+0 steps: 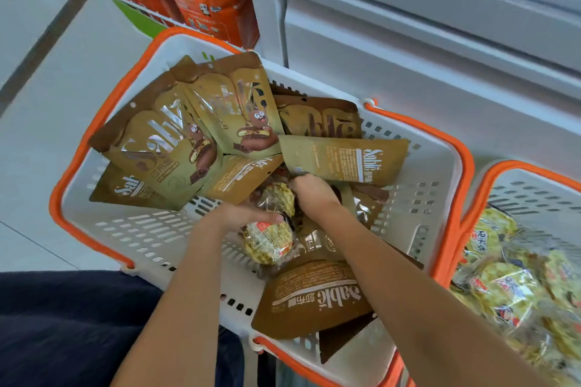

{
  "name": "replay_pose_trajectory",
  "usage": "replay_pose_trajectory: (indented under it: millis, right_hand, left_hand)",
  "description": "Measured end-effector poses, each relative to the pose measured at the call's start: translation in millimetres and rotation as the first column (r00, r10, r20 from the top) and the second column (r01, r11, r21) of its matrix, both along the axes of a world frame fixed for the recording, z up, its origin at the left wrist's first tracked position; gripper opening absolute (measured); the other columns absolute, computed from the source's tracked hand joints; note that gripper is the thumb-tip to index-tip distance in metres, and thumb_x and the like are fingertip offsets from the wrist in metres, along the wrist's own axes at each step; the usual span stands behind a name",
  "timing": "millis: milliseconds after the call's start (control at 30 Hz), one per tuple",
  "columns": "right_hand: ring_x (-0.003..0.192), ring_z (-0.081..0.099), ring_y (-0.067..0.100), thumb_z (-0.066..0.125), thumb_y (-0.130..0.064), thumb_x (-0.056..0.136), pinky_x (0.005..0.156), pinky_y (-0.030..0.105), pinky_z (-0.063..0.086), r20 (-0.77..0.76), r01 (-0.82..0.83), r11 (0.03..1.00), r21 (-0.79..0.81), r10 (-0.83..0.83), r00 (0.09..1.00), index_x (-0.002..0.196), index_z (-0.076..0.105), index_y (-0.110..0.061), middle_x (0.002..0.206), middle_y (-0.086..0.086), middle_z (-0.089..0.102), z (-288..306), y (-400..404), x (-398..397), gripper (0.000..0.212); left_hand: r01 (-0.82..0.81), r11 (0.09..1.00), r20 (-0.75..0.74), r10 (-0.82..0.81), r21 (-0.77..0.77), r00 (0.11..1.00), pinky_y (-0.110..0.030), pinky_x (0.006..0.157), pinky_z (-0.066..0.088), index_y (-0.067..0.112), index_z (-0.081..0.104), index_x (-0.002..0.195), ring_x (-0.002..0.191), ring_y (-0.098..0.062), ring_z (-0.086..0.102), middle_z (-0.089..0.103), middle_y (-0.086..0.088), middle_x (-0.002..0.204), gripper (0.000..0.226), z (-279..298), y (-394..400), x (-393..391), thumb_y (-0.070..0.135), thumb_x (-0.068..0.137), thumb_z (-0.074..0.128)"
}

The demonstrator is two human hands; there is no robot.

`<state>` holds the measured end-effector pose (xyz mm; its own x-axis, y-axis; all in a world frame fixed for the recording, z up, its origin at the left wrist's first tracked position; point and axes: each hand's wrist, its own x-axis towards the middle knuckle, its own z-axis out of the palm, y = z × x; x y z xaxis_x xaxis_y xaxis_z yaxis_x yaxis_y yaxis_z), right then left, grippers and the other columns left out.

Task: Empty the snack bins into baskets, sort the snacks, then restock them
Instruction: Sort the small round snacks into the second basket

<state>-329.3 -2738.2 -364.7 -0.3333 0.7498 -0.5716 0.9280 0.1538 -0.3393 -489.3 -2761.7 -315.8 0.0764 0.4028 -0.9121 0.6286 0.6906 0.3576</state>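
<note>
Both hands dig in the white orange-rimmed plastic basket (103, 226), apparently sorting: left hand (242, 217) grips a clear-wrapped round yellow cracker pack (267, 242), right hand (311, 195), curled, lifts a brown foil Sablé pouch (342, 159).

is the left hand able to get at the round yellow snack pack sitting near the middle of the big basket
Probably yes: the left hand already rests on the round yellow snack pack, which lies exposed on top of the brown Sable pouches. Nothing covers it.

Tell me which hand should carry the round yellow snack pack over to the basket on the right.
Probably the left hand: it already rests on the round yellow snack pack. The right hand is buried among the brown Sable pouches.
</note>
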Motion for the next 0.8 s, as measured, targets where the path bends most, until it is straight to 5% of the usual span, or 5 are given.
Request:
replay_pose_trajectory:
  millis: [100, 200, 400, 533, 800]
  right_hand:
    - [0.114, 0.057, 0.031, 0.047, 0.005, 0.087, 0.091, 0.042, 0.05, -0.267, 0.09, 0.994, -0.068, -0.105, 0.958, 0.136, 0.048, -0.021, 0.128, 0.013, 0.058, -24, -2, -3, 0.055]
    - [0.134, 0.04, 0.029, 0.054, -0.006, 0.089, 0.103, 0.045, 0.042, -0.413, 0.068, 0.987, -0.143, -0.122, 0.902, 0.148, 0.021, -0.039, 0.155, 0.007, 0.028, -46, -2, -6, 0.074]
    - [0.142, 0.026, 0.029, 0.058, -0.027, 0.091, 0.108, 0.045, 0.036, -0.098, -0.068, 0.991, -0.119, 0.056, 0.994, 0.151, 0.002, -0.036, 0.16, 0.001, 0.011, -63, 13, -11, 0.083]
    - [0.139, 0.031, 0.026, 0.06, -0.028, 0.088, 0.098, 0.045, 0.044, 0.049, -0.055, 0.997, -0.059, 0.058, 0.997, 0.151, 0.003, -0.031, 0.158, -0.002, 0.015, -53, 9, -21, 0.085]
    - [0.099, 0.063, 0.031, 0.05, 0.003, 0.086, 0.068, 0.039, 0.049, 0.16, -0.177, 0.957, 0.23, 0.143, 0.977, 0.142, 0.034, -0.012, 0.121, 0.008, 0.06, -41, 9, -22, 0.061]
  left_hand:
    - [-0.05, 0.997, 0.036, 0.048, 0.061, 0.998, -0.034, 0.11, 0.027, 0.019, 0.022, 0.148, 0.139, -0.021, 0.03, 0.029, -0.002, 0.153, 0.114, 0, -3, 2, 0.042, 0.055, 0.084]
    - [-0.038, 0.998, 0.025, 0.037, 0.057, 0.999, -0.035, 0.111, 0.025, 0.018, 0.012, 0.15, 0.141, -0.022, 0.024, 0.021, -0.002, 0.156, 0.115, -4, -2, 3, 0.04, 0.062, 0.083]
    - [-0.078, 0.997, -0.147, 0.08, 0.019, 0.986, -0.042, 0.109, 0.035, 0.015, 0.026, 0.146, 0.134, -0.027, 0.039, 0.035, -0.005, 0.151, 0.137, -5, -4, -5, 0.063, 0.032, 0.087]
    - [0.049, 0.995, -0.244, -0.068, -0.082, 0.968, -0.041, 0.107, 0.037, 0.008, 0.028, 0.145, 0.135, -0.029, 0.037, 0.035, -0.008, 0.15, 0.114, 0, 10, -9, 0.038, 0.053, 0.089]
    - [0.064, 0.989, -0.303, -0.102, -0.13, 0.948, -0.048, 0.107, 0.037, 0.009, 0.021, 0.148, 0.138, -0.03, 0.033, 0.029, -0.006, 0.154, 0.127, -1, 17, -15, 0.039, 0.047, 0.091]
